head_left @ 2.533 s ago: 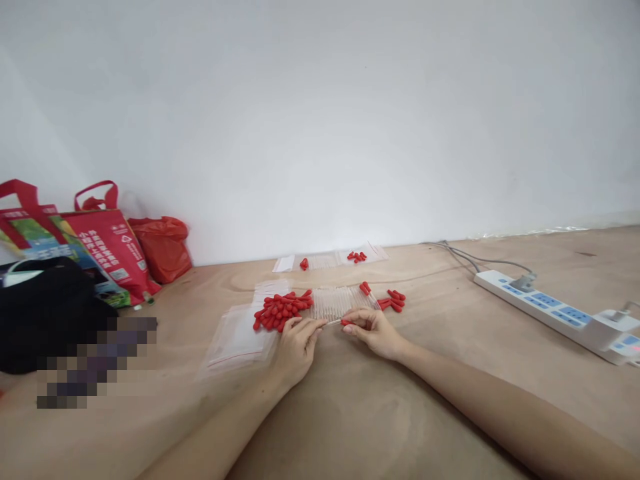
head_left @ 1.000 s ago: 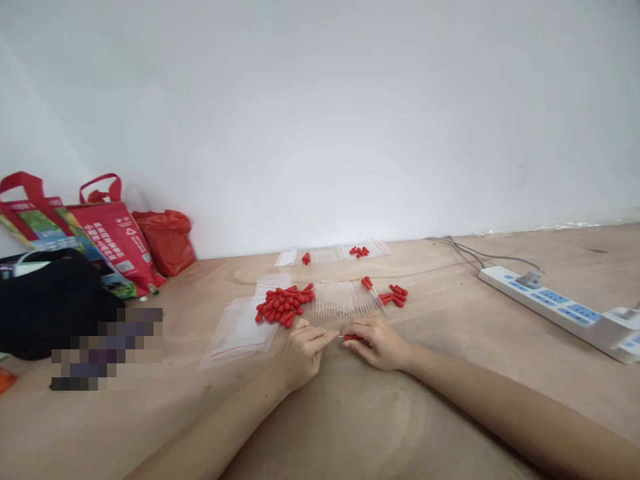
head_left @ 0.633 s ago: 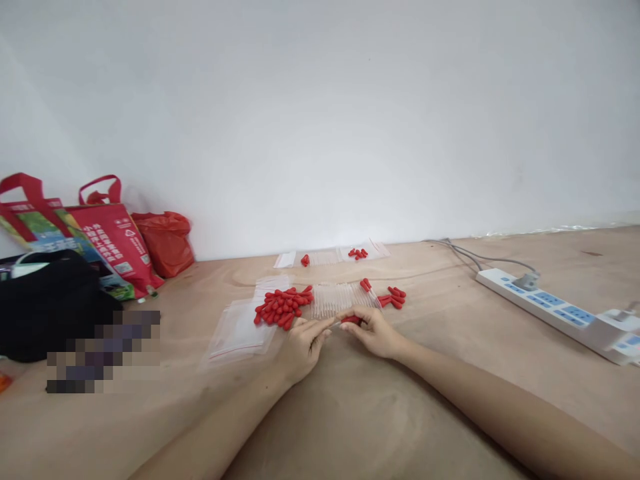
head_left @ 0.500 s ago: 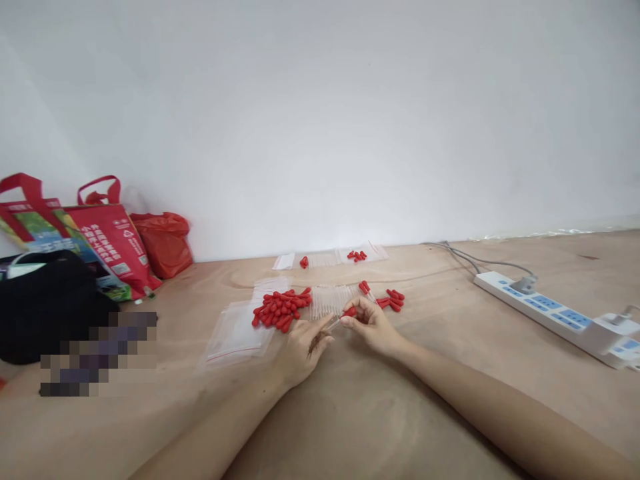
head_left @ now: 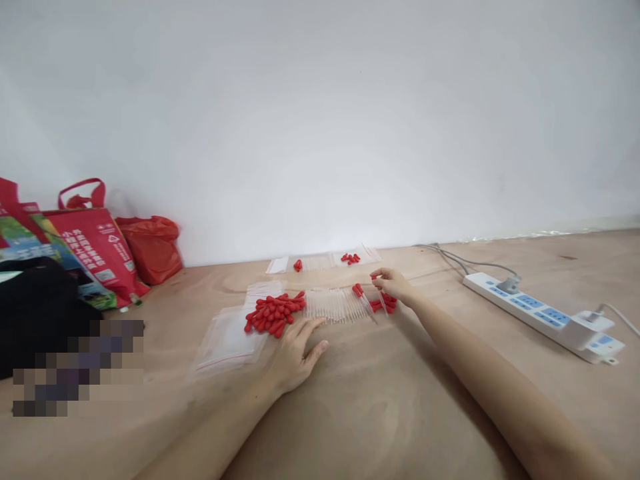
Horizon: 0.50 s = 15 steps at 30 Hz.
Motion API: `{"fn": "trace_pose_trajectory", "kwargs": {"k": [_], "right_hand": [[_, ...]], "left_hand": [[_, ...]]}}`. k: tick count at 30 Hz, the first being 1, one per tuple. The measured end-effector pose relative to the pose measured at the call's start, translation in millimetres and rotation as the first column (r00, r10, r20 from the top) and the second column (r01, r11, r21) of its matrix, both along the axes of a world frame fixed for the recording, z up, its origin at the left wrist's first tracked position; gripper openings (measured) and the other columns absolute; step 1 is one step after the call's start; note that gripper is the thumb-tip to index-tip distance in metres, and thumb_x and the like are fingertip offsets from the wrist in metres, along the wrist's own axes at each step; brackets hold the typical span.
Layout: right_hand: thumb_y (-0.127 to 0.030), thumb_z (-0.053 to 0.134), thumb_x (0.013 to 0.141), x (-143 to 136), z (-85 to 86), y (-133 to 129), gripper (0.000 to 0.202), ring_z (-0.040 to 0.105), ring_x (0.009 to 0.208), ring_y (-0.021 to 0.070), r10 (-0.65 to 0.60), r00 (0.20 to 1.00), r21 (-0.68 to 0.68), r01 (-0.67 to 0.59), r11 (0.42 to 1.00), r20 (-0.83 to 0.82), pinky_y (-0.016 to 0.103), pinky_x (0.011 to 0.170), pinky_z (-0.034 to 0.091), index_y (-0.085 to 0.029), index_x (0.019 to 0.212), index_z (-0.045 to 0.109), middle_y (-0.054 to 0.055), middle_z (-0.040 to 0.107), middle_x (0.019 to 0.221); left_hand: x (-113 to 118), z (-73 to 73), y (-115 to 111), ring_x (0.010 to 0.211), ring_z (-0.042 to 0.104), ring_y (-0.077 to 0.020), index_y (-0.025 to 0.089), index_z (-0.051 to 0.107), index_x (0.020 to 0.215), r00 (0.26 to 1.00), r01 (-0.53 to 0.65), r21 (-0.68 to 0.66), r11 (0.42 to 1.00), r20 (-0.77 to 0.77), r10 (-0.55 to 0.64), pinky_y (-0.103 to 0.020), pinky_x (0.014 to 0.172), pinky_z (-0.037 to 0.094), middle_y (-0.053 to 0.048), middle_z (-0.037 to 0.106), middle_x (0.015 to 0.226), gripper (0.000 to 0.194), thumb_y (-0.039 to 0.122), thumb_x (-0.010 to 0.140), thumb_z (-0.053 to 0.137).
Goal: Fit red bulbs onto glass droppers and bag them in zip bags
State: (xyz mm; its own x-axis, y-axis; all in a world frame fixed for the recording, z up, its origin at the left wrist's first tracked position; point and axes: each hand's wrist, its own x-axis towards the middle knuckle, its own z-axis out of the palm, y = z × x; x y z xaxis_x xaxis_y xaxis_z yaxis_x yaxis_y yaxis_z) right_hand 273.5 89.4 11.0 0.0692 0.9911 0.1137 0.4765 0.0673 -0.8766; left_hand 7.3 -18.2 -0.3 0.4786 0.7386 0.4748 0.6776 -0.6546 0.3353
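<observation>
My right hand [head_left: 393,285] pinches a dropper [head_left: 383,304] by its red rubber bulb, the clear tube hanging down. Just left of it lie droppers with red bulbs [head_left: 357,290]; under and beside it is a small group of red pieces [head_left: 390,304]. My left hand [head_left: 297,350] rests on the table with fingers spread, nothing in it. Its fingertips are close to a row of clear thin tubes [head_left: 333,305]. A pile of loose red rubber bulbs [head_left: 274,313] sits left of the row, partly on clear zip bags [head_left: 227,340].
Along the wall lie more bags [head_left: 317,262] with red bulbs and tubes. A white power strip [head_left: 537,313] with grey cables stands at the right. Red shopping bags [head_left: 95,243], an orange-red plastic bag [head_left: 153,250] and a black cloth item [head_left: 40,313] fill the left side.
My right hand has moved away from my left, right and forward, carrying the dropper with its red bulb. My left hand has let go of the tube and opened. The view has shifted slightly.
</observation>
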Motion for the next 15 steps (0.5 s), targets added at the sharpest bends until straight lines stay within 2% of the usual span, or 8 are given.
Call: {"fn": "trace_pose_trajectory", "kwargs": {"k": [6, 12, 15], "right_hand": [[-0.019, 0.055, 0.067, -12, -17.1, 10, 0.022, 0.049, 0.049, 0.0085, 0.020, 0.985, -0.008, -0.019, 1.000, 0.170, 0.020, 0.050, 0.036, -0.016, 0.088, 0.060, -0.002, 0.056, 0.060], [-0.031, 0.055, 0.069, -15, -15.3, 7, 0.030, 0.055, 0.063, 0.0132, -0.006, 0.957, 0.017, 0.001, 1.000, 0.290, 0.022, 0.057, 0.035, -0.018, 0.096, 0.058, 0.001, 0.062, 0.069], [-0.036, 0.054, 0.070, -11, -12.8, 3, 0.037, 0.056, 0.068, 0.0150, -0.083, 0.936, 0.029, 0.078, 0.997, 0.341, 0.023, 0.059, 0.035, -0.015, 0.101, 0.055, 0.004, 0.063, 0.075]], "left_hand": [[0, 1.5, 0, 0.095, 0.053, -0.0199, 0.021, 0.048, 0.110, 1.000, 0.012, -0.007, 1.000, -0.011, -0.012, -0.034, 0.083, 0.044, -0.006, 0.056, 0.103, 0.029, 0.027, 0.082, 0.045], [0, 2.9, 0, 0.093, 0.053, -0.0189, 0.021, 0.049, 0.107, 0.999, 0.038, -0.006, 0.999, 0.012, -0.038, -0.033, 0.081, 0.044, -0.005, 0.056, 0.100, 0.025, 0.026, 0.082, 0.045], [0, 2.2, 1, 0.093, 0.053, -0.0187, 0.021, 0.049, 0.107, 0.999, 0.044, -0.005, 0.999, 0.011, -0.044, -0.033, 0.081, 0.044, -0.005, 0.056, 0.100, 0.025, 0.026, 0.083, 0.045]]}}
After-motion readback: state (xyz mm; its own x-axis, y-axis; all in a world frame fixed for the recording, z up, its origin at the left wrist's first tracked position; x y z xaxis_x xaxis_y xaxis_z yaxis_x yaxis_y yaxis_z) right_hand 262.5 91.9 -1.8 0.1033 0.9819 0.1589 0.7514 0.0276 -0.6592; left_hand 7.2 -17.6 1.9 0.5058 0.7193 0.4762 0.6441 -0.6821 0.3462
